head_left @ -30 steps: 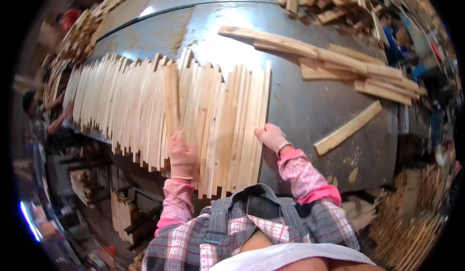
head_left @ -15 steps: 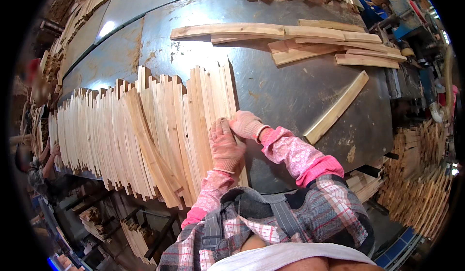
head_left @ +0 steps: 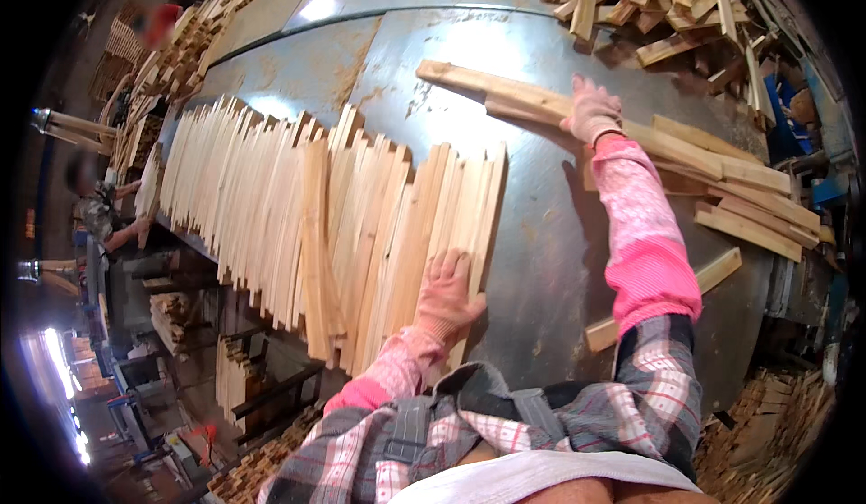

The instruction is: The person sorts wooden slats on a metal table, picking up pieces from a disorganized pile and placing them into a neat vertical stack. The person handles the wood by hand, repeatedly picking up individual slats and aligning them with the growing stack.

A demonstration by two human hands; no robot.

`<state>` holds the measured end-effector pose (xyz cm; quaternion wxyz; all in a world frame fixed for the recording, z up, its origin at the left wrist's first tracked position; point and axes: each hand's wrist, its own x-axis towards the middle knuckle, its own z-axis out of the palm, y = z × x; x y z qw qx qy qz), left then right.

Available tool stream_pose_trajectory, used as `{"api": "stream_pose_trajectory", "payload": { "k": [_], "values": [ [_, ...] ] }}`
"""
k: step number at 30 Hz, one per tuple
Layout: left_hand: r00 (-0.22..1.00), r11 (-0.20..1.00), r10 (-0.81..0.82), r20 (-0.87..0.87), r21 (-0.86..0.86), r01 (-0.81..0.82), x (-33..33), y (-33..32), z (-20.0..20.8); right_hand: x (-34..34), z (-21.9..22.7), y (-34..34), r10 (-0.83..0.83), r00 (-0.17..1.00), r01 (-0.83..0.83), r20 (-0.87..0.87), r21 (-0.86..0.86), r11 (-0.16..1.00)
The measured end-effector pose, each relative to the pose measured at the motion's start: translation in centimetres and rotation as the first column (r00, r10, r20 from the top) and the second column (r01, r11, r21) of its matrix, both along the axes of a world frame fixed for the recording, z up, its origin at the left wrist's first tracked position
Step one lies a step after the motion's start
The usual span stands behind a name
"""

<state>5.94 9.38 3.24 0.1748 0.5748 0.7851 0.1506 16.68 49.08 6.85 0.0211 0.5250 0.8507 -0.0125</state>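
Open tabletop — centre, slats blocking left

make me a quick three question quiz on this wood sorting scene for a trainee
1. Which of the wearer's hands rests on the row of wood strips?
2. True or false: one strip lies at an angle on top of the row.
3. The wearer's right hand is over: a) the row, b) a board, c) the floor.

Key: 1. the left hand; 2. true; 3. b

Smooth matt wooden slats, glossy, stained metal tabletop, matt cloth gloves and cloth sleeves
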Motion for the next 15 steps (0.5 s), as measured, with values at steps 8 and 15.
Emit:
{"api": "stream_pose_trajectory", "payload": {
  "k": [8,15],
  "values": [
    [0.997,0.997,0.068,-0.041,-0.02,-0.069,1.2,0.5,0.4,7.4,0.7,7.1,0.087,0.971,-0.03,0.222,-0.25,0.968],
    [0.993,0.996,0.079,-0.093,-0.031,-0.082,0.9,-0.1,-0.9,13.9,3.1,5.2,0.155,0.93,-0.05,0.333,-0.303,0.952]
  ]
}}
